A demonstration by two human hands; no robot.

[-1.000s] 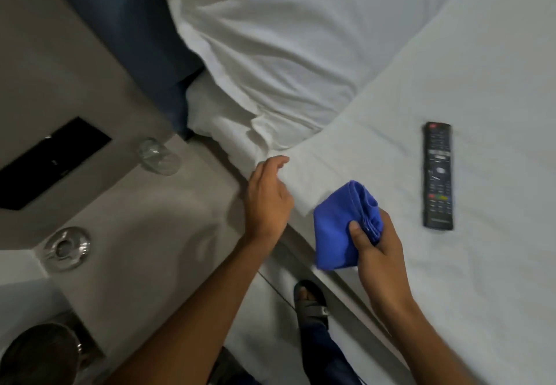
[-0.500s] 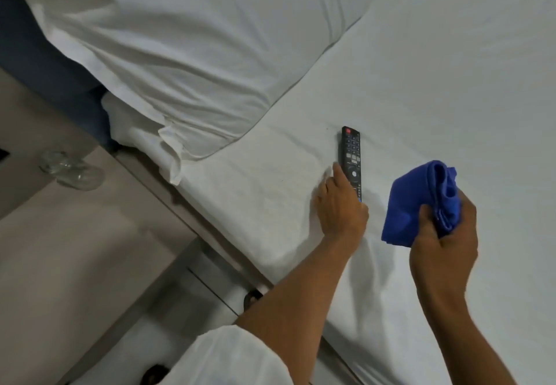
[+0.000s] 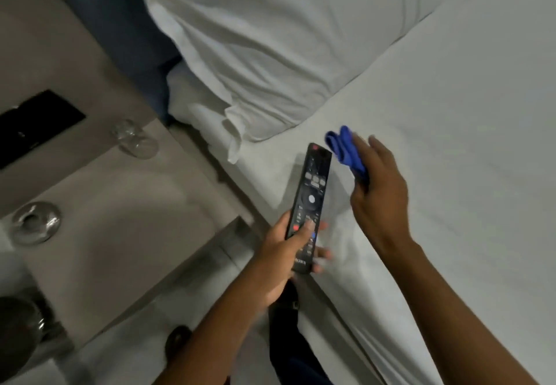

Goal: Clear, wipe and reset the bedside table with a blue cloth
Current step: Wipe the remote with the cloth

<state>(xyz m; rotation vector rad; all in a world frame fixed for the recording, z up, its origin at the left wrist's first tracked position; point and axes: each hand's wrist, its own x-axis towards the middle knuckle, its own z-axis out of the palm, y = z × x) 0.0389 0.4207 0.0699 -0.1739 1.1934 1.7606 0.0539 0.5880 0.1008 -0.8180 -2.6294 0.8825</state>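
Note:
My left hand [image 3: 281, 260] grips the lower end of a black remote control [image 3: 310, 204] and holds it lifted over the edge of the bed, its top end pointing away from me. To its right, my right hand [image 3: 379, 201] holds the folded blue cloth [image 3: 346, 151] just above the white sheet. The grey bedside table [image 3: 126, 222] lies to the left. On it sit a clear glass [image 3: 134, 141] lying on its side near the back and a round glass ashtray [image 3: 34, 222] near its left edge.
A white pillow [image 3: 270, 41] lies at the head of the bed [image 3: 451, 144], against a dark blue headboard [image 3: 120, 23]. A black panel [image 3: 33, 127] is set in the wall above the table. A dark round bin [image 3: 18, 324] stands at lower left. My sandalled foot [image 3: 177, 339] is on the floor.
My left hand reached across to the remote on the bed, took hold of it and lifted it back toward the table side. My right hand kept the blue cloth and moved over the sheet.

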